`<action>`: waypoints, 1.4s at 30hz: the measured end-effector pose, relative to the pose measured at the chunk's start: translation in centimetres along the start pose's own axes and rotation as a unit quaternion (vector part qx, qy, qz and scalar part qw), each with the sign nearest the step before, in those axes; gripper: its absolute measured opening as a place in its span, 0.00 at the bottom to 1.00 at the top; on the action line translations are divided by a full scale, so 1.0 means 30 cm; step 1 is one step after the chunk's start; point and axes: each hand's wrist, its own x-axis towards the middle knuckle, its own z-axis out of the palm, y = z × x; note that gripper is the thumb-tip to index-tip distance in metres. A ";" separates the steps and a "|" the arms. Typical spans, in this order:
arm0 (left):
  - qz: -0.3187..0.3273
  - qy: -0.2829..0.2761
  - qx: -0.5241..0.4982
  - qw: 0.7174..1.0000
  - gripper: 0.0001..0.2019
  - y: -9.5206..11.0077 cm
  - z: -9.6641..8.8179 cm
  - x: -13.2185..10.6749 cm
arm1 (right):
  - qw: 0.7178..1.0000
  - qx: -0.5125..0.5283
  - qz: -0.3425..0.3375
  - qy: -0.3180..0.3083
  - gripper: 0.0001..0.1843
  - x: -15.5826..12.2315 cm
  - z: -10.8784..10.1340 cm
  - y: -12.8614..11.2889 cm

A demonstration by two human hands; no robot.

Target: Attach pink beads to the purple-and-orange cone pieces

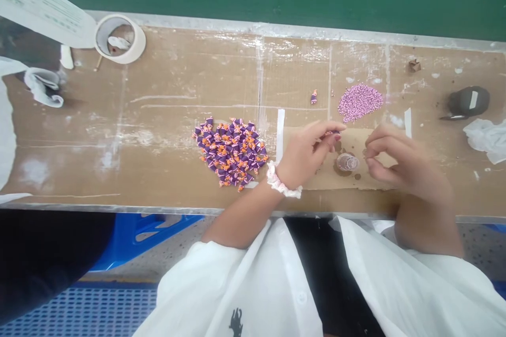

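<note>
My left hand [306, 150], with a white scrunchie [281, 181] at its wrist, is closed in a pinch. A small purple figurine [335, 132] shows partly between its fingertips. To the right, my right hand [399, 160] is slightly blurred, its thumb and fingertips pressed together; what they hold, if anything, is too small to name. Between the hands a small clear cup [348, 162] stands on a brown paper sheet [316, 181] with dark wet spots. Just beyond lies a heap of tiny pink-purple pieces [360, 101]. One orange-and-purple figurine [314, 97] lies alone left of that heap.
A pile of purple-and-orange figurines [233, 152] lies left of my left hand. Farther left are a tape roll [136, 45] and a white printed sheet [47, 5]. A dark rounded object [469, 101] and crumpled white plastic [488, 137] lie at the right.
</note>
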 end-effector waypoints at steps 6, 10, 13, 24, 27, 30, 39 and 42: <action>-0.066 0.044 -0.122 0.989 0.11 -0.014 -0.001 0.009 | 0.983 -0.121 -0.012 -0.139 0.09 -0.012 0.007 0.006; -0.095 0.038 -0.216 0.971 0.10 -0.017 0.004 0.018 | 0.980 -0.127 -0.009 -0.151 0.09 -0.015 0.014 0.006; -0.118 0.011 -0.271 0.955 0.14 -0.007 -0.002 0.022 | 0.984 -0.115 -0.012 -0.133 0.07 -0.014 0.008 0.004; -0.199 -0.202 -0.408 0.868 0.17 0.011 0.003 0.008 | 0.995 0.002 -0.043 0.095 0.12 0.001 0.033 -0.017; -0.222 -0.221 -0.422 0.851 0.17 0.012 0.003 0.007 | 0.995 0.005 -0.052 0.081 0.12 0.007 0.038 -0.024; -0.243 -0.223 -0.424 0.843 0.18 0.018 0.002 0.007 | 0.996 0.007 -0.057 0.064 0.12 0.012 0.036 -0.028; -0.256 -0.218 -0.387 0.858 0.22 0.029 -0.009 0.012 | 0.998 -0.018 -0.057 0.036 0.12 0.012 0.036 -0.044; -0.258 -0.226 -0.382 0.858 0.22 0.027 -0.015 0.013 | 0.998 -0.002 -0.056 0.035 0.13 0.012 0.041 -0.049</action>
